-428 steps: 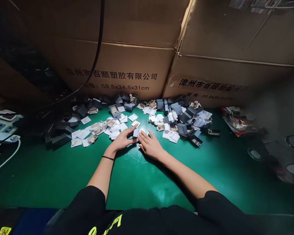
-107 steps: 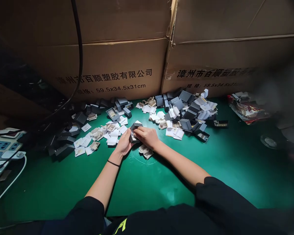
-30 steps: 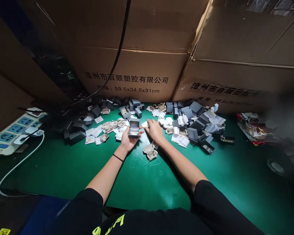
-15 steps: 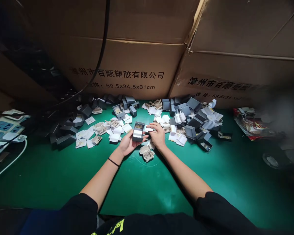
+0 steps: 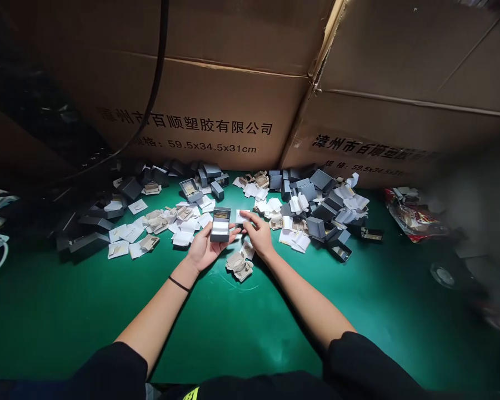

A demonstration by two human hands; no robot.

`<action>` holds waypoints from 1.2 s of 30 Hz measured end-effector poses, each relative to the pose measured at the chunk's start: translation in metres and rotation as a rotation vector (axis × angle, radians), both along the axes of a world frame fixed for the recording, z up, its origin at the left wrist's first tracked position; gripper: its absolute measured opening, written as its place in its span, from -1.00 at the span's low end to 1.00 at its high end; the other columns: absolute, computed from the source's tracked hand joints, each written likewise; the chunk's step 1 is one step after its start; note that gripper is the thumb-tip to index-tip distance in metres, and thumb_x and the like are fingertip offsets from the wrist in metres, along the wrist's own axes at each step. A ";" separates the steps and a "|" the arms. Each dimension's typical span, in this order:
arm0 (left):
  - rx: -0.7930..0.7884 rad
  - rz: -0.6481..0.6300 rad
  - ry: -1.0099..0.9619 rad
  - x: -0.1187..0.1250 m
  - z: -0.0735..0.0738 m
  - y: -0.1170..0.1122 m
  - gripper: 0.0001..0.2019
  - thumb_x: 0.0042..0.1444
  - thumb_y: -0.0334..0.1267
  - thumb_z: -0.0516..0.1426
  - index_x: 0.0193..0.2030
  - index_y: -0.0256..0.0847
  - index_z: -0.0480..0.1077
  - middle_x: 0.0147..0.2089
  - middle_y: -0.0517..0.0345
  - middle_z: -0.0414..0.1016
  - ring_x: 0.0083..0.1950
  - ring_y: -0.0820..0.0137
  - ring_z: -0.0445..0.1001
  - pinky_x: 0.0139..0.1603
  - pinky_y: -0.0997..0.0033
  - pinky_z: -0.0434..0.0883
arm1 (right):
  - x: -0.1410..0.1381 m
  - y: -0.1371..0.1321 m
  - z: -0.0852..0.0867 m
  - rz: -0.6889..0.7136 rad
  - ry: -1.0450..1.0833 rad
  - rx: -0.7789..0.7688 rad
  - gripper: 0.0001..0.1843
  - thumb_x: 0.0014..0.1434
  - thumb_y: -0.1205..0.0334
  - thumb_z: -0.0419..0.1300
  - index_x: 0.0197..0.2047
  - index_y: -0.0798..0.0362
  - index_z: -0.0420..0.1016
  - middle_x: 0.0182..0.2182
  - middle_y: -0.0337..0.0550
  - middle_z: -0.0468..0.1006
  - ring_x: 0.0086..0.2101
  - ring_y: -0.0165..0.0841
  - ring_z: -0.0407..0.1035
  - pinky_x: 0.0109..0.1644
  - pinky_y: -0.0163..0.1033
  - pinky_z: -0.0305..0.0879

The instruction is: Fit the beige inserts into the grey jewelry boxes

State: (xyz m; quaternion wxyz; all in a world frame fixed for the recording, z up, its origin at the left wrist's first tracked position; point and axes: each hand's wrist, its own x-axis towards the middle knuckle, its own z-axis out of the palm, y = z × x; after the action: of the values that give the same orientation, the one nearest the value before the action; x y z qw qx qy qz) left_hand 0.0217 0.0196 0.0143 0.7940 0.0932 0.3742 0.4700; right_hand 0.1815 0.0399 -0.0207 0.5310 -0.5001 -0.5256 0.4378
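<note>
Grip looks kinda loose: left hand (image 5: 204, 250) just cradles the dark box (image 5: 220, 226) mid-frame, so it could tip; right hand (image 5: 258, 234) has a white piece (image 5: 240, 217) pinched.

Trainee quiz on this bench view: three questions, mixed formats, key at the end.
1. Multiple choice: what stands directly behind the green table?
A) metal shelves
B) brown cartons
C) a row of glass jars

2. True or false: the left hand holds an open dark box.

3. Fill the gap: the black wristband is worn on the person's ____ (left/right) side.

Key: 1. B. 2. True. 3. Left.
</note>
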 end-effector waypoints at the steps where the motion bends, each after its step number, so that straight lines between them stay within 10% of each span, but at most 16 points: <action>1: -0.006 -0.003 0.001 0.000 0.000 0.000 -0.46 0.36 -0.19 -0.15 0.31 -0.61 0.12 0.06 -0.38 0.48 0.04 0.13 0.53 -0.16 0.34 0.55 | 0.000 0.000 0.000 -0.022 0.006 -0.015 -0.69 0.08 0.18 0.11 -0.16 0.05 0.58 -0.07 -0.07 0.57 -0.28 -0.36 0.47 -0.29 -0.27 0.46; 8: 0.061 -0.023 0.005 0.001 -0.006 -0.002 -0.60 0.35 -0.21 -0.13 0.17 -0.42 0.28 -0.02 -0.22 0.54 -0.02 0.17 0.56 -0.10 0.25 0.55 | -0.003 -0.003 -0.001 -0.182 -0.032 0.019 -0.51 0.08 0.16 0.15 0.10 0.07 0.45 -0.19 -0.09 0.57 -0.31 -0.38 0.44 -0.22 -0.24 0.46; 14: 0.164 -0.033 0.070 0.002 -0.006 -0.003 -0.72 0.27 -0.32 0.00 0.10 -0.25 0.33 -0.04 -0.14 0.56 -0.09 0.14 0.58 -0.11 0.07 0.54 | -0.007 -0.004 0.010 -0.239 -0.181 0.161 -0.74 0.16 0.16 0.09 -0.19 0.07 0.55 -0.21 -0.09 0.60 -0.20 -0.31 0.45 -0.02 -0.14 0.40; 22: 0.097 -0.060 0.075 0.002 -0.007 -0.001 -0.79 0.22 -0.29 0.08 -0.05 -0.29 0.43 -0.07 -0.17 0.56 -0.12 0.17 0.57 -0.07 0.02 0.54 | -0.006 -0.005 0.011 -0.137 -0.199 0.302 -0.75 0.20 0.13 0.10 -0.23 0.07 0.54 -0.26 -0.08 0.57 -0.25 -0.34 0.46 -0.29 -0.27 0.45; 36: 0.112 -0.079 0.032 0.002 -0.017 -0.006 -0.83 0.24 -0.27 0.09 -0.13 -0.28 0.44 -0.19 -0.06 0.55 -0.23 0.29 0.55 -0.05 0.07 0.50 | -0.004 -0.008 0.007 -0.087 -0.338 0.452 -0.78 0.23 0.16 0.11 -0.25 -0.02 0.59 -0.30 -0.09 0.62 -0.28 -0.27 0.45 -0.14 -0.09 0.40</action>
State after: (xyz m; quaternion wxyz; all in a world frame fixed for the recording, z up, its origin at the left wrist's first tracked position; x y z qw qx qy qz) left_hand 0.0233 0.0133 -0.0028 0.7995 0.1596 0.3559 0.4568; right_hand 0.1770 0.0316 -0.0138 0.5521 -0.4569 -0.6692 0.1967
